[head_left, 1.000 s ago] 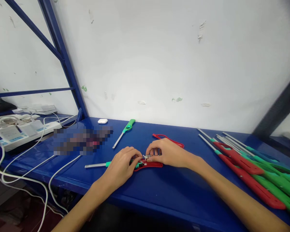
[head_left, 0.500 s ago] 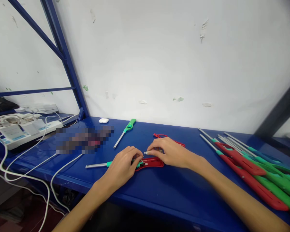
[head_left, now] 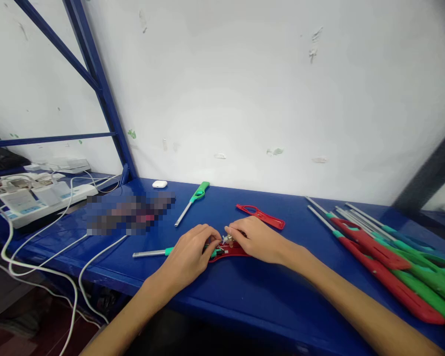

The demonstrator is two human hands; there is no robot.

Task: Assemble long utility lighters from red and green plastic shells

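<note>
An opened gas lighter lies on the blue table, its metal tube (head_left: 148, 253) pointing left and its red half-shell (head_left: 234, 252) to the right with inner parts exposed. My left hand (head_left: 193, 249) rests over the green collar, thumb and fingers closed around the lighter's middle; what lies between the fingertips is partly hidden. My right hand (head_left: 259, 240) is closed in a pinch on a small silvery part (head_left: 227, 239), just above the red half-shell and close to the left fingertips. Behind my right hand lies the loose red cover half (head_left: 263, 216).
A green lighter (head_left: 198, 195) and a white earbud case (head_left: 159, 184) lie toward the back. Several red and green lighters (head_left: 385, 267) are piled at right. A power strip (head_left: 48, 205) with white cables stands at left, beside a blurred patch (head_left: 129, 215). A white wall closes off the back.
My right hand has moved slightly down with the small silvery part, bringing it nearer the red half-shell. More of the loose red cover shows behind it. My left hand stays nearly still.
</note>
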